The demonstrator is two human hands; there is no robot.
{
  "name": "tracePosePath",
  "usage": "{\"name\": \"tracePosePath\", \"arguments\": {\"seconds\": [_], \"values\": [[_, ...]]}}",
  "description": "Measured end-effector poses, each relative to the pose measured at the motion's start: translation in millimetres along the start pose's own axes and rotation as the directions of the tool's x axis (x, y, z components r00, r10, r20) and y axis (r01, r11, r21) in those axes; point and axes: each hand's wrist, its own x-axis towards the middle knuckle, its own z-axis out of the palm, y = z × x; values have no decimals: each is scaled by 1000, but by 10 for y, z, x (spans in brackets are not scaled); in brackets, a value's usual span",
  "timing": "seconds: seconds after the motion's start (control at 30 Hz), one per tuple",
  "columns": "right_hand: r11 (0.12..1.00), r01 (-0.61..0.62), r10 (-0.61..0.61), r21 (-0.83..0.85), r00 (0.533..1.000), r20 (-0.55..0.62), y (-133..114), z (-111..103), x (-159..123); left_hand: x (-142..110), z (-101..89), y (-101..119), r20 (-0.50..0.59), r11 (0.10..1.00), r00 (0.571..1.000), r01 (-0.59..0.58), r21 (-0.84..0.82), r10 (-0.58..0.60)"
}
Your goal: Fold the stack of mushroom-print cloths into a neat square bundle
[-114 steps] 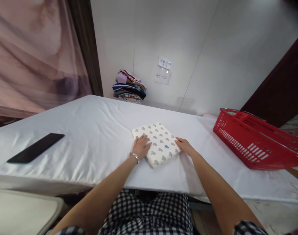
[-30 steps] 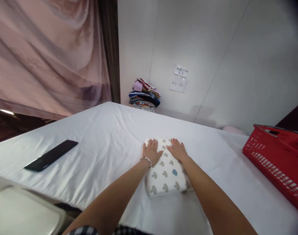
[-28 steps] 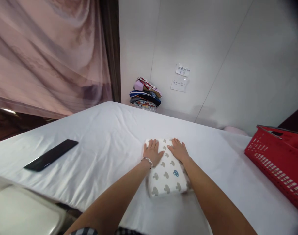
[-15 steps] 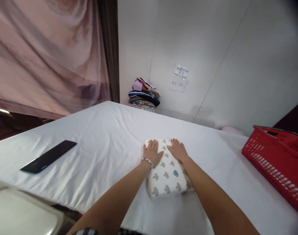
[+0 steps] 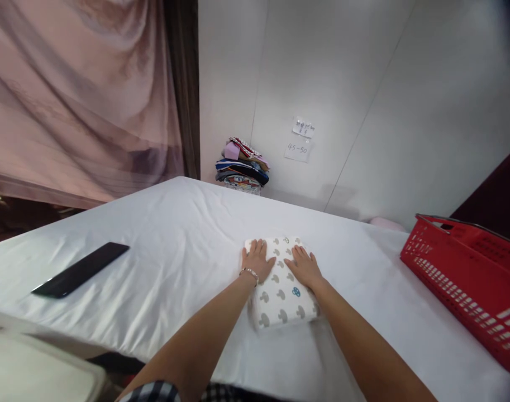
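On the white-covered table lies a folded white cloth (image 5: 282, 296) printed with grey mushrooms and one blue mushroom. My left hand (image 5: 257, 261), with a bracelet at its wrist, rests flat on the cloth's far left part, fingers spread. Palm down on the right side of the same cloth is my right hand (image 5: 305, 266), its fingers apart too. Both hands press on top of the fabric without gripping it. The cloth's right edge is partly hidden by my right hand and forearm.
A black flat phone-like slab (image 5: 82, 269) lies on the white sheet (image 5: 162, 245) at left. The red plastic basket (image 5: 468, 279) stands at right. Folded clothes (image 5: 242, 166) are stacked beyond the far edge, by the wall. A pale, hard-edged object (image 5: 37, 365) sits at lower left.
The view has shifted slightly, so the basket shows a little further left. My right hand sits slightly lower on the cloth, showing more of its far right corner; my left hand stays about the same.
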Motion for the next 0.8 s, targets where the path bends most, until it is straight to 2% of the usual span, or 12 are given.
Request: {"name": "tracePosePath", "arguments": {"seconds": [0.1,0.27,0.4,0.5,0.6,0.7,0.8], "values": [[1000,5,-5,16,1000,20,-22,-67,-65,4,13,-14,-4,1000,1000,3,-9,-3],[1000,-27,28,10,991,-130,89,35,-343,26,57,-39,-20,1000,1000,-8,-27,7],[999,9,-2,47,990,-140,177,123,-448,62,28,-42,-14,997,1000,-12,-74,11],[998,0,9,64,991,-134,184,120,-425,48,-12,-75,-11,984,1000,11,-176,-13],[996,-17,26,90,994,-109,185,112,-396,-75,-16,-154,-69,952,993,69,-299,-94],[994,-17,29,105,994,-107,196,130,-392,-305,5,-223,-158,911,972,97,-402,-174],[992,-14,26,129,995,-94,196,145,-397,-538,-1,-216,-165,841,957,120,-528,-240]]}}
